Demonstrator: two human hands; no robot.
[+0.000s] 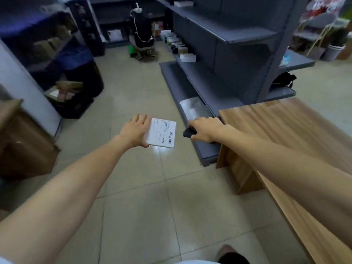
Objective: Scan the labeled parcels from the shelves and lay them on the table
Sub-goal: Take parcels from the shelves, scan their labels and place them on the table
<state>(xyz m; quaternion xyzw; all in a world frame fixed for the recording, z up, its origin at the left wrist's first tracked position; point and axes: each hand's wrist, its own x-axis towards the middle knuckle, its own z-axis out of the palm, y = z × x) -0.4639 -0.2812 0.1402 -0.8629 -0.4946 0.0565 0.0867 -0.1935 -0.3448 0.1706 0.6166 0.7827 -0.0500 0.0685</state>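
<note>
So, left hand (136, 133): fingers gripping a white parcel (162, 135) (barcode up)
Right hand (205, 130): fingers curled round a black scanner (188, 133), near the parcel
Bench (285, 130): wooden, off right

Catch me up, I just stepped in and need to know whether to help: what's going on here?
A person appears to be scanning a parcel. The left hand holds a flat white parcel over the floor, its barcode label facing up. The right hand grips a dark handheld scanner beside it, its front toward the label. The parcel is not yet on the wooden table at the right. Beyond, other parcels sit on the gray shelves.
</note>
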